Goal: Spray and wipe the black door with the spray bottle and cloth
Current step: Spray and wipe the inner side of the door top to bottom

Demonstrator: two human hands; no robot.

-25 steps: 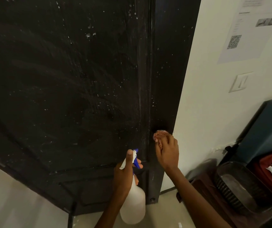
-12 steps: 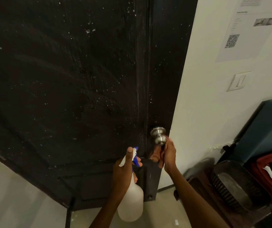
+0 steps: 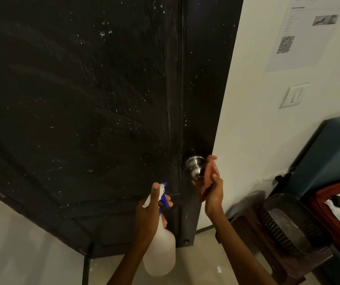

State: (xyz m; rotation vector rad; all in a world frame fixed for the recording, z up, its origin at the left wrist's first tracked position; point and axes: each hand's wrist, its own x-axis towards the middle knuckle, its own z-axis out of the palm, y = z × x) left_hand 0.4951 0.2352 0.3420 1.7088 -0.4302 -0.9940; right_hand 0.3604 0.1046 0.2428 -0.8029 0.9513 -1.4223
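door (image 3: pixel 82 99): smeared, white specks left; wiping looks unfinished
left hand (image 3: pixel 150 210): grips spray bottle (image 3: pixel 160 256)
right hand (image 3: pixel 213 192): holds cloth (image 3: pixel 208 175) beside knob (image 3: pixel 194 166)

Pale wall (image 3: pixel 253 83) right of frame, carrying a paper notice (image 3: pixel 302 33) with QR code and, below it, a switch plate (image 3: pixel 293 96). Light floor (image 3: pixel 16 243) underneath. Low at right: dark wooden stand (image 3: pixel 253 239) bearing a round black basket (image 3: pixel 288 225), teal furniture (image 3: pixel 333 145) behind, red suitcase (image 3: pixel 327 210) lying open beside it.
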